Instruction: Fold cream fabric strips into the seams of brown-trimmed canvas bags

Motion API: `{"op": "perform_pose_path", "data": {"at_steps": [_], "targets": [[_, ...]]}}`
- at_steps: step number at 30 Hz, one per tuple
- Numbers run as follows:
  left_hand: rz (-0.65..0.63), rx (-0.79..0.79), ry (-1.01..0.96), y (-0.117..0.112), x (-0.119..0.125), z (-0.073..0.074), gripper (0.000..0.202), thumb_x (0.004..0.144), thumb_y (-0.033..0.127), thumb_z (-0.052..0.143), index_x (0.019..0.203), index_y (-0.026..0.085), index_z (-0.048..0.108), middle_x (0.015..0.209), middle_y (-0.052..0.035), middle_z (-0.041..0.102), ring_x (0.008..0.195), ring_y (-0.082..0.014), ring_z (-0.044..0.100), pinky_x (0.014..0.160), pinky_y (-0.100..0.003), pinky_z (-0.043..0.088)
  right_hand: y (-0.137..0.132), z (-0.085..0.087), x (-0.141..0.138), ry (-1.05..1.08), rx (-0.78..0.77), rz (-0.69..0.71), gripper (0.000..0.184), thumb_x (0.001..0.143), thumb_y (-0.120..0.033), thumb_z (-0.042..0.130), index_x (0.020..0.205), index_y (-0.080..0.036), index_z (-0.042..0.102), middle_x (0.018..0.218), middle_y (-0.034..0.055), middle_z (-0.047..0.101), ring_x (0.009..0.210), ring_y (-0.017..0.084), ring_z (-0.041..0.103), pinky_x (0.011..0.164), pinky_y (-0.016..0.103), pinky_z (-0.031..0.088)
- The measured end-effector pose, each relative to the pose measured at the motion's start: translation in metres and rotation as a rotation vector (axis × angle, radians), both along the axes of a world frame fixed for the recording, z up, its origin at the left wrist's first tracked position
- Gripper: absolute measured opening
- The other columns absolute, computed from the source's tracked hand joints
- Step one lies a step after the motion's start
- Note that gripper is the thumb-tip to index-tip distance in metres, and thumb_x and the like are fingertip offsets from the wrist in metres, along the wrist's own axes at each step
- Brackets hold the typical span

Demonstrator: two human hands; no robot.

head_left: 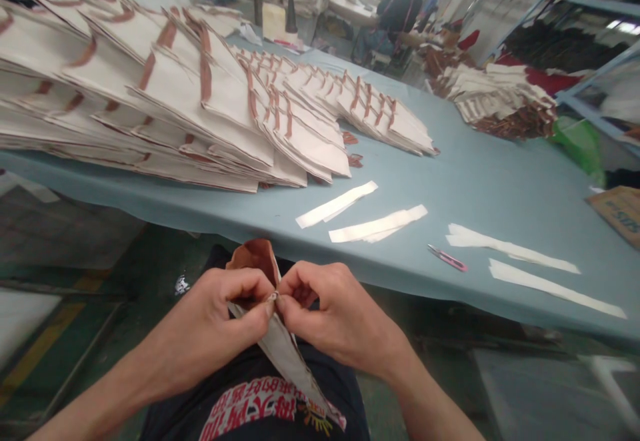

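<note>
Both hands meet in front of my lap, pinching the edge of a cream fabric piece (287,347) with a brown part (255,255) at its top. My left hand (225,307) grips the edge between thumb and forefinger. Right beside it, my right hand (325,307) pinches the same edge, fingertips nearly touching the left ones. What exactly lies between the fingertips is too small to make out. The cream part hangs down over my dark printed apron (270,407).
Stacks of cream fabric pieces with brown strips (200,107) cover the table's left side. Pale strips (377,224) and pink thread snips (447,258) lie near the front edge of the blue table (400,181). A bundle (500,104) sits farther right; a person (400,11) is behind.
</note>
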State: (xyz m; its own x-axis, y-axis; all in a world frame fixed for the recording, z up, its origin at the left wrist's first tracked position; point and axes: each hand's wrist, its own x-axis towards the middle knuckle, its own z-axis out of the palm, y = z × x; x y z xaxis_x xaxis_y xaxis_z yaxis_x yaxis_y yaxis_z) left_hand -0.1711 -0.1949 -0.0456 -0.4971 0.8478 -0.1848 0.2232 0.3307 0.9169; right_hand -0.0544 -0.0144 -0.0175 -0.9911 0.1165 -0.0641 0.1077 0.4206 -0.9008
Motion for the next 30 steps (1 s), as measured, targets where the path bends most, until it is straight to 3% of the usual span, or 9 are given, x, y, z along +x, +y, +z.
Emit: {"op": "perform_pose_path", "data": {"at_steps": [5,9,12,15,19,25,30], "targets": [[-0.033,0.020,-0.264,-0.002,-0.006,-0.004,0.024,0.084,0.033,0.061,0.066,0.019,0.067,0.060,0.0070,0.052,0.057,-0.0097,0.041,0.053,-0.020,0.031,-0.001,-0.016,-0.006,-0.222,-0.460,-0.032,0.007,0.083,-0.023,0.067,0.078,-0.019,0.063,0.068,-0.0043,0.060,0.060,0.011,0.050,0.056,0.024,0.038],[-0.059,0.001,-0.325,0.000,-0.007,0.001,0.024,0.083,0.034,0.065,0.065,0.018,0.069,0.058,0.0068,0.054,0.055,-0.0088,0.043,0.052,-0.018,0.031,0.000,-0.025,-0.007,-0.329,-0.610,-0.025,0.006,0.080,-0.022,0.069,0.082,-0.018,0.065,0.070,-0.0032,0.064,0.061,0.010,0.051,0.058,0.024,0.039],[-0.078,-0.012,-0.322,0.002,-0.007,0.007,0.025,0.085,0.036,0.066,0.069,0.018,0.072,0.061,0.0049,0.062,0.057,-0.0100,0.051,0.054,-0.017,0.037,0.002,-0.022,-0.007,-0.334,-0.610,-0.003,0.007,0.081,-0.023,0.071,0.081,-0.018,0.065,0.071,-0.0034,0.063,0.062,0.010,0.051,0.057,0.023,0.038],[-0.086,-0.025,-0.193,0.003,-0.008,0.011,0.028,0.086,0.038,0.065,0.068,0.018,0.073,0.062,0.0037,0.065,0.059,-0.0112,0.056,0.056,-0.018,0.041,0.005,-0.015,-0.007,-0.308,-0.578,0.035,0.008,0.085,-0.023,0.070,0.081,-0.018,0.065,0.071,-0.0042,0.062,0.062,0.009,0.051,0.057,0.022,0.038],[-0.125,-0.054,-0.003,0.000,-0.010,0.015,0.029,0.084,0.032,0.059,0.063,0.018,0.071,0.058,0.0042,0.062,0.056,-0.0110,0.054,0.054,-0.018,0.039,0.005,0.001,-0.007,-0.234,-0.373,0.064,0.011,0.086,-0.017,0.070,0.077,-0.019,0.063,0.068,-0.0065,0.059,0.060,0.008,0.047,0.053,0.020,0.035],[-0.085,-0.035,0.091,-0.002,-0.008,0.012,0.032,0.088,0.032,0.054,0.065,0.019,0.072,0.060,0.0046,0.060,0.057,-0.0109,0.053,0.054,-0.020,0.037,-0.004,0.012,-0.009,-0.138,-0.088,0.030,0.019,0.085,-0.008,0.068,0.073,-0.020,0.059,0.065,-0.0071,0.058,0.059,0.009,0.050,0.055,0.022,0.033],[-0.050,0.008,0.104,0.001,-0.004,0.013,0.030,0.085,0.028,0.052,0.062,0.019,0.069,0.060,0.0053,0.056,0.055,-0.0100,0.048,0.051,-0.020,0.035,-0.005,0.002,-0.010,-0.198,-0.224,-0.004,0.014,0.084,-0.012,0.067,0.075,-0.020,0.060,0.065,-0.0068,0.056,0.059,0.009,0.047,0.053,0.022,0.033]]}}
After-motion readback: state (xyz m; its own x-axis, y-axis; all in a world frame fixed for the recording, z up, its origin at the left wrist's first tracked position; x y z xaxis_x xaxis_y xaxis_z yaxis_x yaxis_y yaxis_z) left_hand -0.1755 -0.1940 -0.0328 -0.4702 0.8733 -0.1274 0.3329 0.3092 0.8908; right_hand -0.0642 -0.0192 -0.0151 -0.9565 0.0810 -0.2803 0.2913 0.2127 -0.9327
